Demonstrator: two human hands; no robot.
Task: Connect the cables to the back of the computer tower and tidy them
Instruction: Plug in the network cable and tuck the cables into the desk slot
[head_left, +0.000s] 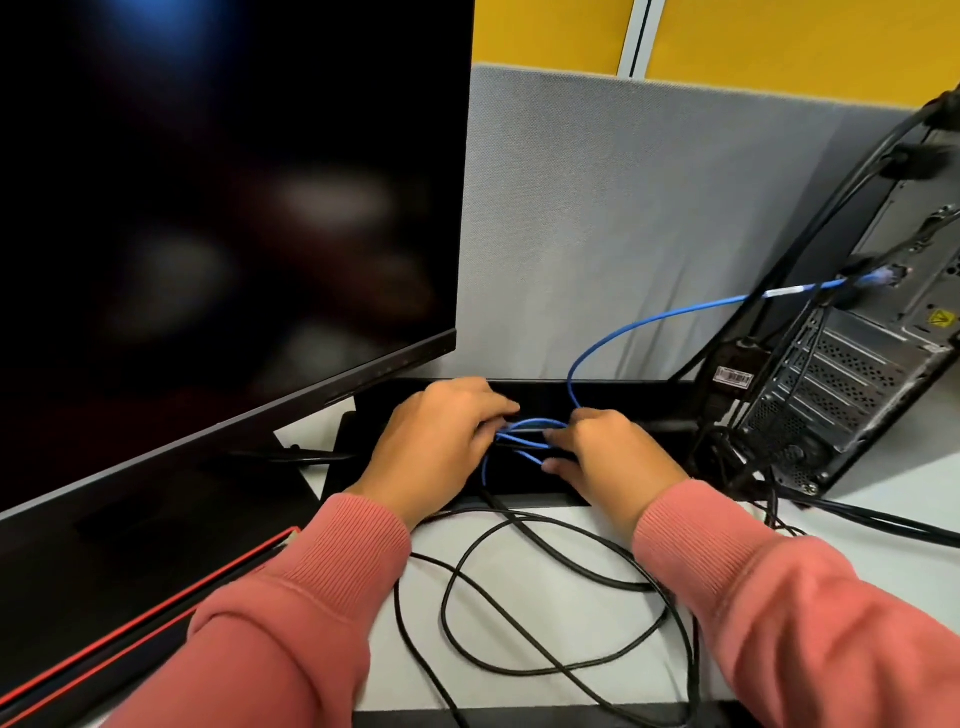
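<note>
now both hands (436, 441) (608, 452) grip looped blue cable (524, 441)

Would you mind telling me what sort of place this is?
Probably an office cubicle: a grey fabric partition behind the desk, a monitor, and a computer tower.

The grey metal computer tower (852, 364) runs off the right edge. The thin blue network cable (649, 322) vanishes under both hands' fingers, grip unclear.
</note>
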